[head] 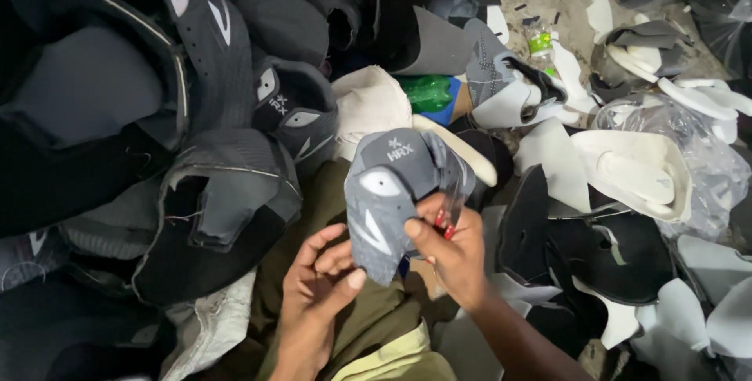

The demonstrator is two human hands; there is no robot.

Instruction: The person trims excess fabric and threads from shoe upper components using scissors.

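A grey shoe upper point(389, 197) with white oval patches is held up in the middle of the view. My left hand point(317, 283) grips its lower edge from the left, thumb on the fabric. My right hand point(450, 252) holds its right side and also pinches a small red-handled tool point(443, 220), which looks like a pair of snips, against the upper's edge. Both hands are over my lap, which is covered in olive cloth point(368, 326).
A big pile of dark shoe uppers point(211, 115) fills the left and top. White and black foam pieces point(634, 169) and clear plastic bags lie at the right. A green plastic bottle point(427, 91) sits behind the held upper.
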